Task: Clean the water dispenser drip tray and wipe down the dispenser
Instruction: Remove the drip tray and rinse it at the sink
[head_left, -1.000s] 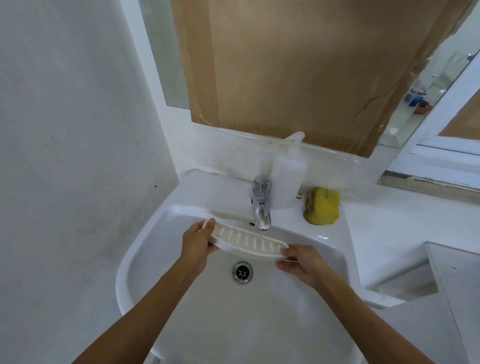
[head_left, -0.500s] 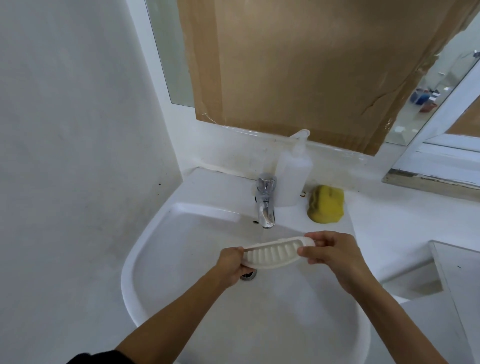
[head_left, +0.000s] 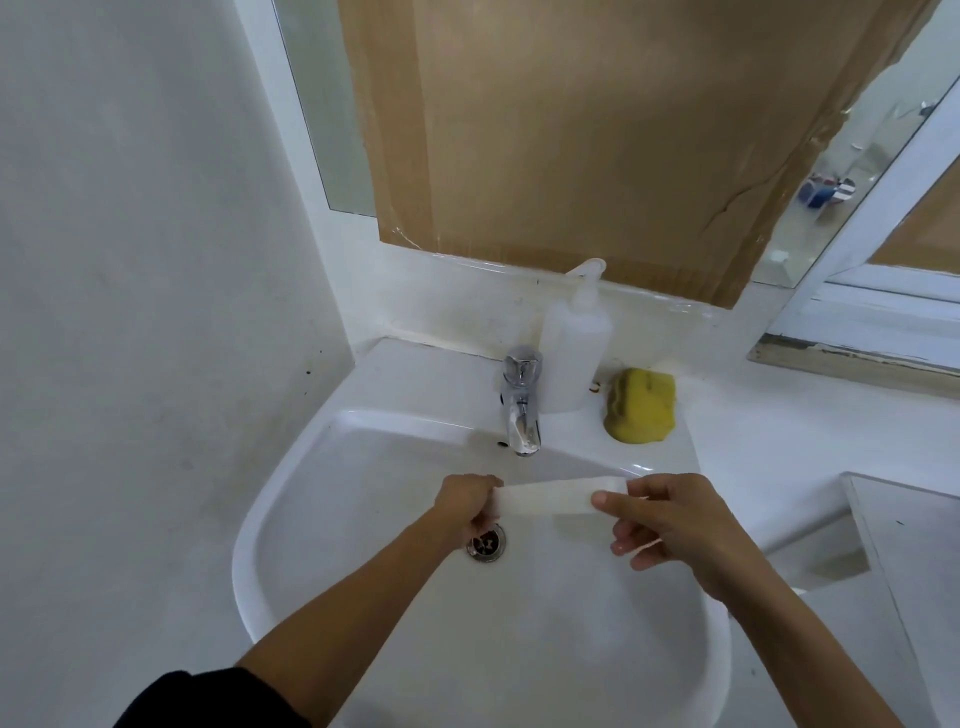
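Centre of frame: a white drip tray (head_left: 545, 497) held level over the sink (head_left: 363, 519), above the drain (head_left: 487, 543). The left hand (head_left: 467, 501) has its grip clamped on the tray's left end, the right hand (head_left: 670, 519) pinches its right end. Beyond, the faucet (head_left: 522, 400); behind it a white pump bottle (head_left: 574, 343) and a yellow sponge (head_left: 641, 405) on the counter (head_left: 779, 441), below a cardboard-covered mirror (head_left: 597, 130)
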